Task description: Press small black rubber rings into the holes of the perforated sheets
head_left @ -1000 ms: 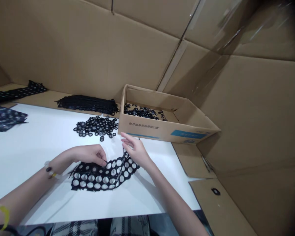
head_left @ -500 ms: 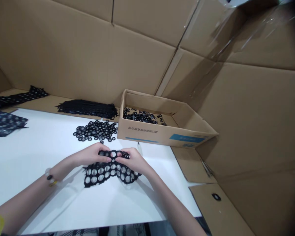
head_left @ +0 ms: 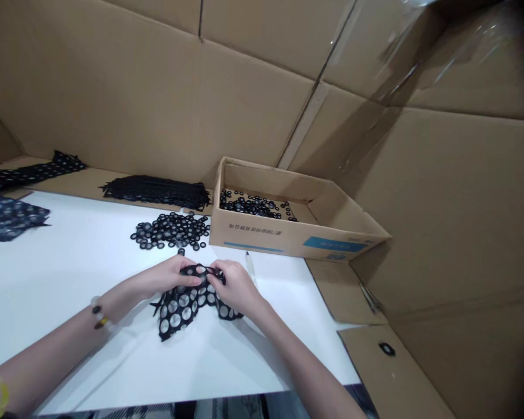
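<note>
A flexible black sheet with rows of round holes [head_left: 184,301] is held up just above the white table, bent and sagging in folds. My left hand [head_left: 174,273] pinches its upper edge, thumb on the near face. Close beside it, my right hand [head_left: 232,283] grips the same sheet with thumb and fingers closed. The fingertips of both hands almost meet at the top of the sheet, and part of its right side is hidden behind my right hand. Beyond my hands lies a heap of small black rings [head_left: 172,231] on the table.
A low cardboard box [head_left: 288,240] with more black rings stands behind my right hand. Near it lies a pen-like tool [head_left: 250,266]. A stack of black strips [head_left: 157,192] and perforated sheets [head_left: 13,218] lie at the back and left. Cardboard walls [head_left: 157,87] surround the white table [head_left: 157,372].
The sheet has become more folded and bunched between my hands. My right hand has turned inward and moved slightly left, closing over more of it.
</note>
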A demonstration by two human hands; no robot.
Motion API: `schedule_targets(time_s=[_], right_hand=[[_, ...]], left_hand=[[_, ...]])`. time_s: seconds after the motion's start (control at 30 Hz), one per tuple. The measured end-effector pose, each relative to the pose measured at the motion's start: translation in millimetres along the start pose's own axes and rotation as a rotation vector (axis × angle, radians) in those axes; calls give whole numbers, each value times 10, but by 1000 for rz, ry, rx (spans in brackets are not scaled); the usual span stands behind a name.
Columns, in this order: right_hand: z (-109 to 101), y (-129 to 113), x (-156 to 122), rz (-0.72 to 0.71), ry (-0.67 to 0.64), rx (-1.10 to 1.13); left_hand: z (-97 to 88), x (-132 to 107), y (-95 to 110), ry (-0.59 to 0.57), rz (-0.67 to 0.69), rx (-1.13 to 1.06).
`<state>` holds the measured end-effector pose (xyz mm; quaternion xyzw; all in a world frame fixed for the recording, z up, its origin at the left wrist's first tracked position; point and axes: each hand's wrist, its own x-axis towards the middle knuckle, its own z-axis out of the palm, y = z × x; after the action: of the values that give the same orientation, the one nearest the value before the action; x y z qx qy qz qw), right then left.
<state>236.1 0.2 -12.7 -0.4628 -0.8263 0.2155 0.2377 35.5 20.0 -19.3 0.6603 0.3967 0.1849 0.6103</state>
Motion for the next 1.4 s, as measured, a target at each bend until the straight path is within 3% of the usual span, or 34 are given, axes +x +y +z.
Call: schedule_targets(time_s=[0.17,0.37,0.53,0.63,0.83,0.9,0.97,1.03,1.07,1.2,1.23,1.4], right_hand=[[60,62,13,-69,105,-62],[-75,-2,-28,-105,366,-163],[20,-28,-49,-143,260,-139],[86,-11,-44,-151,270,-120],[104,-23,-27,-371,218,-6],[56,-20,-22,-290,277,203],[-42,14,-15,-91,378,419],[-179,78,-8,104,414,534],[-251,117,-5,167,370,554],[-443,205,-2,271,-122,541],[-450,196,-1,269,-169,541],[-323,36,5,51,56,489]], left_hand=[[-36,-35,43,-56,-108,-230],[-22,-55,114,78,-108,-189],[12,-16,73,150,-85,-23],[49,31,42,231,-54,110],[82,108,-33,307,-8,253],[48,113,-64,329,5,317],[-4,94,-66,336,-1,382],[-59,45,-23,245,-42,410],[-82,11,13,149,-69,408],[-124,-131,171,-276,-162,430],[-121,-154,193,-332,-175,440],[-83,-160,179,-408,-138,458]])
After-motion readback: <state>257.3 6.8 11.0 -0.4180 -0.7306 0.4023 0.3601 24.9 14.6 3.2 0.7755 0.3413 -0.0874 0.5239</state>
